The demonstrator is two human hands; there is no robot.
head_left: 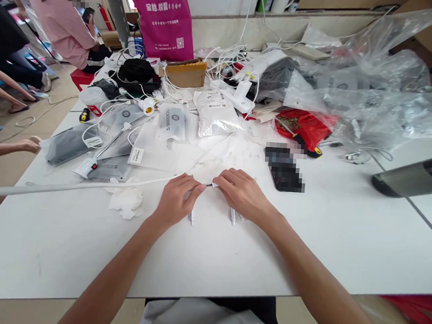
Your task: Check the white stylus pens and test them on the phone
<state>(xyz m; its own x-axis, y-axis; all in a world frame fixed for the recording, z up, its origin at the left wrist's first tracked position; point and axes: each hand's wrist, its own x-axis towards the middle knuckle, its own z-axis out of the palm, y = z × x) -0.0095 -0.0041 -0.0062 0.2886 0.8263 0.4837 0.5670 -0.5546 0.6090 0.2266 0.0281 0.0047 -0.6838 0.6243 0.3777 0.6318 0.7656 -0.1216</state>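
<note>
Small white plug end held at centre of white surface, pinched between left hand and right hand; fingers of both hands narrow, closed on item. White cable lies laid out across surface toward left edge. Two white pen-shaped tips lie just below hands. Tangled cables unsorted at upper centre; foil-backed packet lies beside them, contents not determinable. Forearms angled inward from bottom corners, wrists raised off surface.
</note>
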